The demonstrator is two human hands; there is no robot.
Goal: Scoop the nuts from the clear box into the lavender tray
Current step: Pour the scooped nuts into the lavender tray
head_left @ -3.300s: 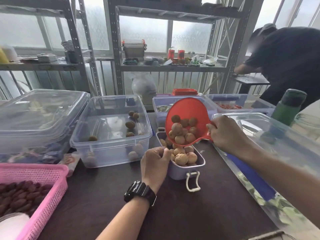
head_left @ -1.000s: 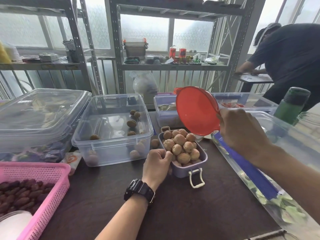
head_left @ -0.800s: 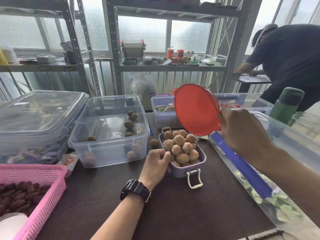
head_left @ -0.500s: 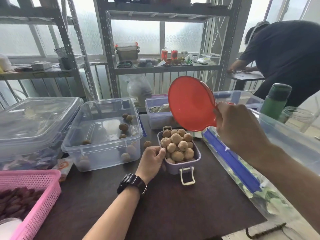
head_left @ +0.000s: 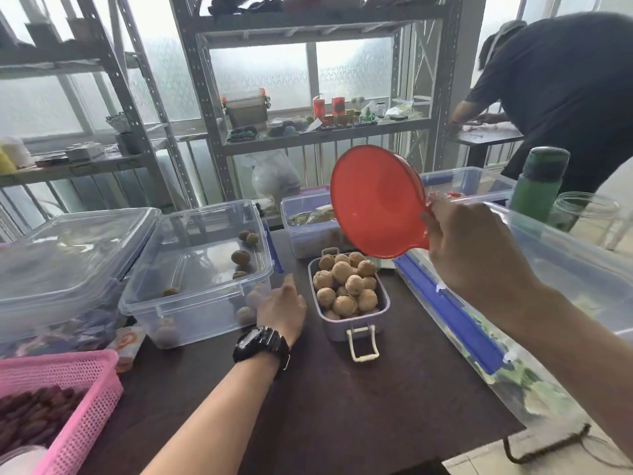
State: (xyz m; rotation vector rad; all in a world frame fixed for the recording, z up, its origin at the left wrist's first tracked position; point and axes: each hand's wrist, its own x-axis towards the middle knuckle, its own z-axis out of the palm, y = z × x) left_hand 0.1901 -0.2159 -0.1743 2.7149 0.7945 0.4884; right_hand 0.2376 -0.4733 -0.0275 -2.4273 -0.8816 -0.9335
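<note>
My right fingers (head_left: 436, 231) are curled round the handle of the red scoop (head_left: 375, 200), gripping it. I hold the scoop tipped up on edge above the far end of the lavender tray (head_left: 346, 332). The tray sits near the middle of the dark table (head_left: 342, 413), heaped with nuts (head_left: 344, 286), its white clasp (head_left: 363, 344) pointing toward me.

My left hand (head_left: 281, 308) holds nothing. It lies between the tray and the clear box (head_left: 205, 317) with the fingers loosely stretched toward the box's right wall, and I cannot tell whether they touch it. A black watch (head_left: 260, 342) is on that wrist.

The clear box stands just left of the tray with a few nuts scattered on its bottom. A pink basket (head_left: 78, 399) sits at the table's near left corner, and a long clear container (head_left: 565, 269) runs along the right edge.
</note>
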